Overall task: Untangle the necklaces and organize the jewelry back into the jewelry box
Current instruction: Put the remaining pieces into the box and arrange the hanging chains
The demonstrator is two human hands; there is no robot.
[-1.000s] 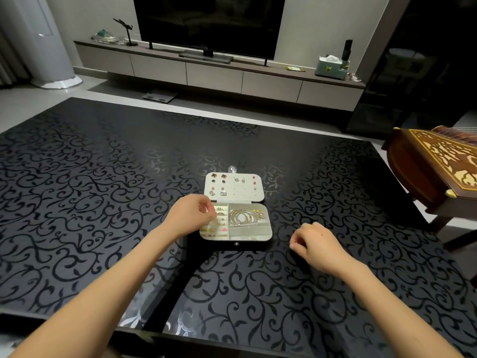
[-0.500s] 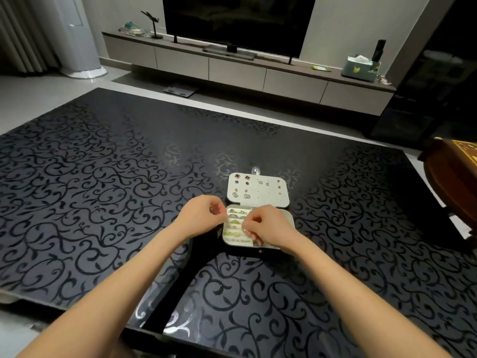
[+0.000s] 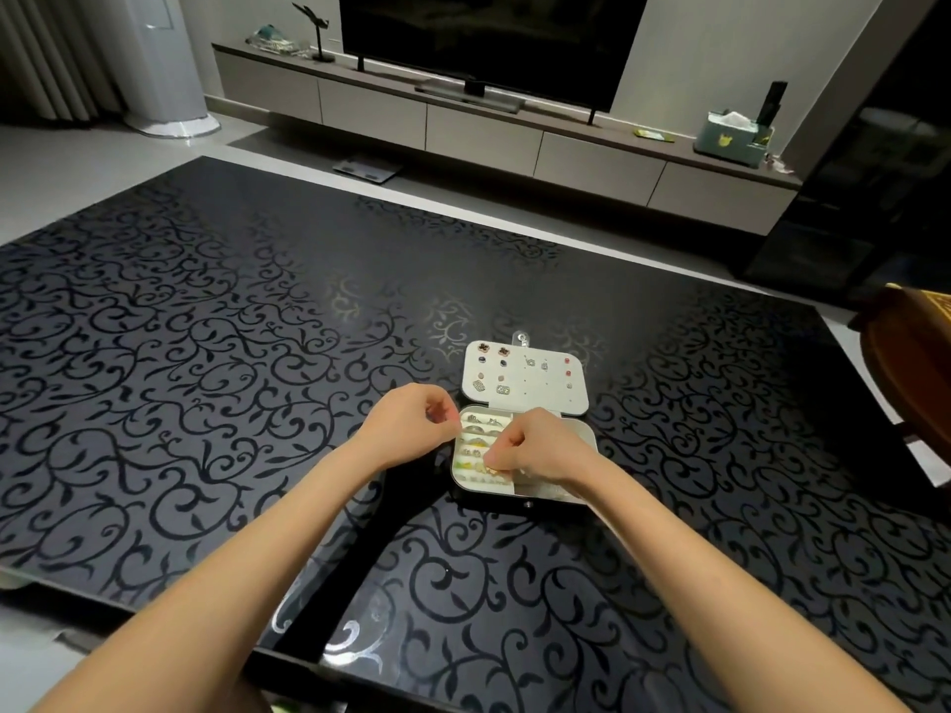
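Black glass desk (image 3: 206, 352) with a scroll pattern, in a living room: TV (image 3: 489, 38) on a long low console (image 3: 463, 120) behind, tissue box (image 3: 731, 133) at its right end. Both bare forearms reach in. Left hand (image 3: 411, 429) is at the box's left edge, grip curled, thumb meeting forefinger; can't tell if it holds anything. Right hand (image 3: 535, 450) is over the base, grip curled, tips down in the ring rows; can't tell if it has a piece. Jewelry box (image 3: 586, 437) sits open on the desk, lid (image 3: 540, 388) flat on the far side with earrings (image 3: 491, 349) pinned in. Rings (image 3: 481, 434) fill the left compartment; the right one is hidden under the hand.
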